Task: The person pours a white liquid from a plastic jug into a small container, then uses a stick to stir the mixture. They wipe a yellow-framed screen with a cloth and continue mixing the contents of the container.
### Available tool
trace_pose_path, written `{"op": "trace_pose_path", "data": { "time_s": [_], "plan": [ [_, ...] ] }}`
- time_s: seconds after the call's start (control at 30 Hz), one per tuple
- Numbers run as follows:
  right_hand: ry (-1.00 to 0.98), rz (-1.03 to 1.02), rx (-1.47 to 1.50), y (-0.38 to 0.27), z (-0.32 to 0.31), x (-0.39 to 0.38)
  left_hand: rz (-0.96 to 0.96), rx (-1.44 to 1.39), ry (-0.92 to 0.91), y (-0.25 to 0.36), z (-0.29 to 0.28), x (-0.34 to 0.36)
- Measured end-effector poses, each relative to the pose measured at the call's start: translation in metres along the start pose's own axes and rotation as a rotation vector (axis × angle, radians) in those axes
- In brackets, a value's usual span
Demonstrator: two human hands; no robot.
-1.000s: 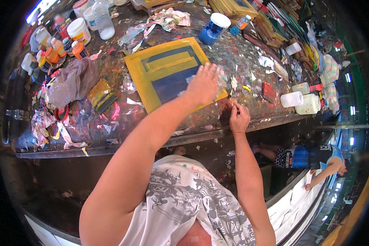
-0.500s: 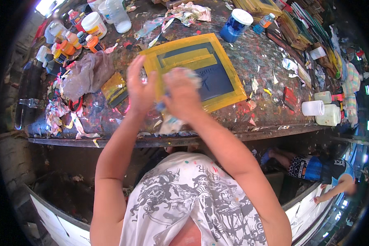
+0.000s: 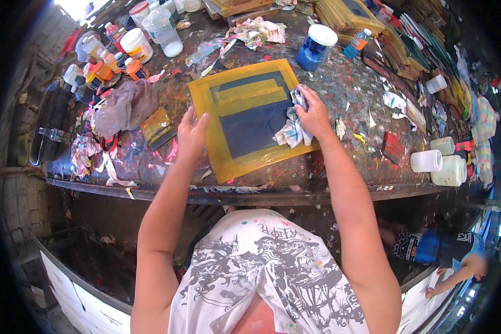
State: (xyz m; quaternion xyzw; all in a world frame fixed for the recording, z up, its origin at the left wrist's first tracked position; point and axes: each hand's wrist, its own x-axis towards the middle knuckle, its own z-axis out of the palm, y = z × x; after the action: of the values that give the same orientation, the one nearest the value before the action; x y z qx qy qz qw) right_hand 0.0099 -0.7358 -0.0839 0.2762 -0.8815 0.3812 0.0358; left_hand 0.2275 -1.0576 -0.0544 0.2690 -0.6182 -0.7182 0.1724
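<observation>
A screen-printing frame [image 3: 250, 160] with a yellow taped border and a dark mesh rests at a slant on the paint-stained table. Faint lettering shows on the mesh. My left hand [image 3: 191, 133] grips the frame's left edge, its thumb over the border and its fingers along the outer side. On the right border, my right hand [image 3: 315, 116] is closed round a crumpled white rag [image 3: 293, 129] with blue stains. Part of the rag hangs down over the mesh and the lower right border. The undersides of my fingers are hidden.
A blue paint tub [image 3: 315, 47] stands beyond the frame, near a small bottle [image 3: 357, 44]. Paint bottles [image 3: 134, 68] crowd the far left beside a plastic bag [image 3: 122, 106]. White containers [image 3: 427, 161] stand at right. Another person [image 3: 440, 245] is at lower right.
My right hand has moved with the rag from the frame's left part to its right edge. The frame has turned slightly and shifted nearer. My left hand has slid down along its left edge.
</observation>
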Motion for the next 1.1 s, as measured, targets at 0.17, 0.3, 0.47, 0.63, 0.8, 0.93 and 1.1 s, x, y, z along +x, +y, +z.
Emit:
{"op": "trace_pose_path", "data": {
  "time_s": [0.17,0.3,0.47,0.63,0.8,0.93,1.1],
  "plan": [
    [0.040,0.378,0.374,-0.019,-0.017,0.006,0.039,0.154,0.126,0.040,0.032,0.004],
    [0.261,0.388,0.654,-0.036,-0.012,-0.021,0.437,0.271,0.173,0.083,0.030,0.015],
    [0.411,0.337,1.360,-0.070,-0.027,-0.050,1.146,0.628,0.142,0.170,0.033,-0.007],
    [0.067,0.183,1.000,-0.050,-0.045,-0.108,1.037,0.362,0.003,0.223,0.023,-0.027],
    [0.010,-0.012,0.520,-0.040,-0.083,-0.123,0.736,0.042,-0.127,0.235,0.012,-0.039],
    [0.308,0.155,0.587,-0.043,-0.091,-0.109,0.554,-0.012,-0.130,0.253,0.015,-0.065],
    [0.185,0.214,0.834,-0.053,-0.073,-0.091,0.580,-0.140,-0.230,0.266,0.032,-0.077]
  ]
}}
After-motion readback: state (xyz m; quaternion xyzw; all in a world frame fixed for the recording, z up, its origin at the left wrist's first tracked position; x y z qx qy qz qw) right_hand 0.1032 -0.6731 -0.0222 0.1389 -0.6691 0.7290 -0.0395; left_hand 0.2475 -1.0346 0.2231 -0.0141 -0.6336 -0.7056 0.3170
